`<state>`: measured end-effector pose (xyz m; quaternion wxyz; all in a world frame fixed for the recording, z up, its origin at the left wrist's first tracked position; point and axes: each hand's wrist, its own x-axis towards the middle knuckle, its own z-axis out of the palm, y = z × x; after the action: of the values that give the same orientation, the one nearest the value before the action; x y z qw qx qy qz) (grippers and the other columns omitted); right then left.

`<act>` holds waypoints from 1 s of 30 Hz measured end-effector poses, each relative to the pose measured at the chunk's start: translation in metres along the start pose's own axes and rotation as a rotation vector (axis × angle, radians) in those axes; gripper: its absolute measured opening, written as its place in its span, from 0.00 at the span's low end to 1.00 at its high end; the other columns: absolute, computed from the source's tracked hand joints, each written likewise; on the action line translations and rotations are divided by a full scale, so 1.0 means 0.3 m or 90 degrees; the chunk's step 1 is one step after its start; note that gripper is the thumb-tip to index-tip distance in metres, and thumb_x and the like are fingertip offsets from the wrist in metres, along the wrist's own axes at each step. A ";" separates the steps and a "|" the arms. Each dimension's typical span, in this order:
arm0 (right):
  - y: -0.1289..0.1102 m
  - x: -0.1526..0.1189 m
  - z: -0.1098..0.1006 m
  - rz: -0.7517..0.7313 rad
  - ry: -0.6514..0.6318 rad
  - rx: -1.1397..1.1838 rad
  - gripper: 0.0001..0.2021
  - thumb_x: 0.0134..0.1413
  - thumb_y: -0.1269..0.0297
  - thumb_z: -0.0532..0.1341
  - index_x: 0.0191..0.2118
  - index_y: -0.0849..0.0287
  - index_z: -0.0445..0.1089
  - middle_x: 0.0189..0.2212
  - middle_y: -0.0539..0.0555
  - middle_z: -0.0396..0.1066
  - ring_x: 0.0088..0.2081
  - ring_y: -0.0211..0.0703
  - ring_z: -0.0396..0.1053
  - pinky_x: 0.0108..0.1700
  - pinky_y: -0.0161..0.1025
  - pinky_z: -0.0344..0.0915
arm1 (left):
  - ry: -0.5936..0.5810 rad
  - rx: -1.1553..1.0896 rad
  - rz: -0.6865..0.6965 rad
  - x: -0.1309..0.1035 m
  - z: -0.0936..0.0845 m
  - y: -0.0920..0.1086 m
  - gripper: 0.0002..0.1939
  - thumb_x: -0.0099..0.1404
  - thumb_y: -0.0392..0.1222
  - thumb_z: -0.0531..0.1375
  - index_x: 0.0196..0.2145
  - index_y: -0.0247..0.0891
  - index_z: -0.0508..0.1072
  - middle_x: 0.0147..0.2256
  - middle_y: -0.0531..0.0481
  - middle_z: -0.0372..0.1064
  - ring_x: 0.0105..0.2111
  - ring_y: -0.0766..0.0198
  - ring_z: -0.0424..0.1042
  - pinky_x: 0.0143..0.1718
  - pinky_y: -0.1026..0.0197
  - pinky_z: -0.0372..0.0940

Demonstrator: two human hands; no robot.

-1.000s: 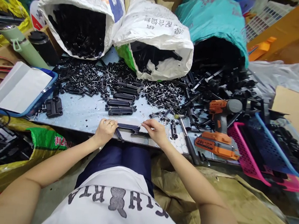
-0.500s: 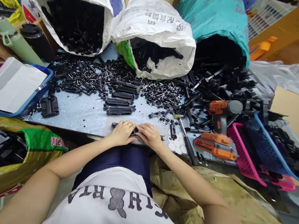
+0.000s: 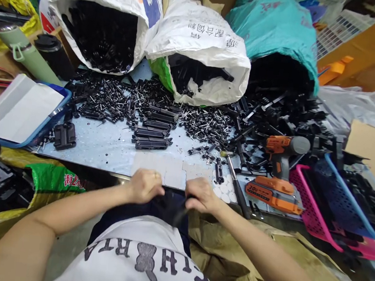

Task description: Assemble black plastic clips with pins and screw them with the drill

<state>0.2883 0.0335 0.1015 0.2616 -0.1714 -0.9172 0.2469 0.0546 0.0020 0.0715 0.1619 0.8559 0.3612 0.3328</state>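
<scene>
At the table's front edge, above my lap, my left hand (image 3: pixel 146 187) is closed, knuckles up. A short gap to the right, my right hand (image 3: pixel 202 196) is closed in the same way. Between and below them is a dark, motion-smeared black plastic part (image 3: pixel 169 207) that both hands seem to grip; its outline is lost against the dark trousers. On the table ahead lies a row of long black plastic parts (image 3: pixel 151 143). A grey-white pad (image 3: pixel 160 166) lies bare just beyond my hands.
Small black pieces with metal pins (image 3: pixel 205 123) are heaped behind the row. A hammer (image 3: pixel 238 187) and an orange cordless drill (image 3: pixel 275 191) lie to the right, beside a pink basket (image 3: pixel 312 219). White sacks (image 3: pixel 200 40) and a teal sack (image 3: pixel 274 29) stand at the back.
Both hands have drawn back from the pad to the table edge and moved apart. The black part left the pad with them and is now blurred over my lap.
</scene>
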 end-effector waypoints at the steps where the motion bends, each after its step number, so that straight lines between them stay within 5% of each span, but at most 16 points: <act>1: -0.040 0.018 0.007 -0.027 0.016 0.114 0.25 0.61 0.45 0.46 0.22 0.58 0.59 0.15 0.48 0.57 0.18 0.35 0.56 0.22 0.35 0.50 | 0.051 -0.082 0.014 -0.017 -0.005 0.038 0.32 0.68 0.58 0.38 0.23 0.36 0.69 0.20 0.49 0.64 0.22 0.66 0.65 0.25 0.63 0.59; 3: -0.099 0.055 0.061 -0.025 0.103 0.288 0.22 0.61 0.48 0.46 0.24 0.57 0.59 0.16 0.48 0.56 0.18 0.35 0.56 0.22 0.35 0.52 | 0.151 -0.187 0.005 -0.044 -0.006 0.103 0.32 0.68 0.59 0.38 0.24 0.37 0.70 0.19 0.50 0.65 0.20 0.67 0.65 0.24 0.63 0.60; 7: -0.097 0.126 0.271 0.113 0.454 0.382 0.17 0.60 0.47 0.46 0.40 0.54 0.63 0.32 0.54 0.64 0.31 0.42 0.65 0.34 0.43 0.64 | 0.255 -0.206 -0.048 -0.056 0.015 0.142 0.34 0.69 0.57 0.35 0.35 0.34 0.74 0.28 0.43 0.71 0.29 0.62 0.71 0.30 0.59 0.65; 10: -0.031 0.161 0.389 0.190 0.535 0.332 0.18 0.60 0.48 0.44 0.48 0.50 0.60 0.49 0.57 0.60 0.48 0.48 0.63 0.49 0.53 0.62 | 0.307 -0.161 -0.052 -0.043 0.027 0.121 0.33 0.69 0.55 0.34 0.50 0.31 0.68 0.35 0.39 0.73 0.38 0.58 0.73 0.36 0.57 0.68; 13: 0.043 0.214 0.378 0.216 0.504 0.179 0.18 0.61 0.51 0.42 0.51 0.50 0.58 0.54 0.56 0.56 0.57 0.50 0.56 0.56 0.56 0.55 | 0.361 -0.064 -0.045 -0.027 0.028 0.091 0.35 0.68 0.57 0.33 0.57 0.29 0.61 0.39 0.37 0.73 0.41 0.58 0.73 0.39 0.57 0.68; 16: 0.145 0.344 0.267 0.145 0.375 -0.007 0.19 0.61 0.52 0.43 0.53 0.51 0.57 0.55 0.57 0.58 0.58 0.51 0.54 0.58 0.56 0.53 | 0.361 0.047 -0.044 -0.015 0.022 0.036 0.40 0.65 0.64 0.33 0.50 0.30 0.67 0.37 0.37 0.73 0.39 0.56 0.73 0.38 0.56 0.68; 19: 0.294 0.523 0.149 0.164 0.221 -0.217 0.23 0.60 0.52 0.47 0.57 0.57 0.57 0.58 0.61 0.55 0.60 0.53 0.50 0.60 0.55 0.47 | 0.228 0.189 -0.023 -0.011 0.025 -0.047 0.39 0.61 0.69 0.40 0.41 0.32 0.72 0.31 0.40 0.73 0.34 0.55 0.73 0.36 0.54 0.68; 22: 0.430 0.631 0.099 0.232 0.111 -0.352 0.30 0.59 0.49 0.50 0.60 0.65 0.55 0.57 0.65 0.56 0.60 0.56 0.49 0.62 0.57 0.39 | 0.063 0.306 -0.027 -0.019 0.040 -0.107 0.35 0.59 0.64 0.51 0.49 0.30 0.68 0.42 0.35 0.71 0.47 0.48 0.69 0.48 0.50 0.64; 26: 0.482 0.599 0.131 0.243 0.024 -0.392 0.32 0.55 0.44 0.53 0.58 0.65 0.59 0.51 0.64 0.62 0.52 0.55 0.57 0.57 0.53 0.49 | -0.052 0.362 -0.133 -0.036 0.055 -0.107 0.41 0.58 0.57 0.59 0.61 0.28 0.53 0.62 0.31 0.47 0.64 0.46 0.41 0.60 0.47 0.49; 30: 0.465 0.552 0.145 0.229 -0.022 -0.390 0.32 0.57 0.43 0.50 0.57 0.63 0.61 0.47 0.63 0.64 0.48 0.54 0.59 0.50 0.47 0.57 | -0.132 0.372 -0.243 -0.050 0.058 -0.079 0.42 0.59 0.55 0.58 0.62 0.27 0.50 0.63 0.32 0.42 0.65 0.47 0.36 0.63 0.44 0.40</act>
<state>0.1563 0.2055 0.0592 0.1347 -0.3965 -0.9081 0.0056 0.0468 0.0068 0.0398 0.0057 0.8127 0.5756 0.0906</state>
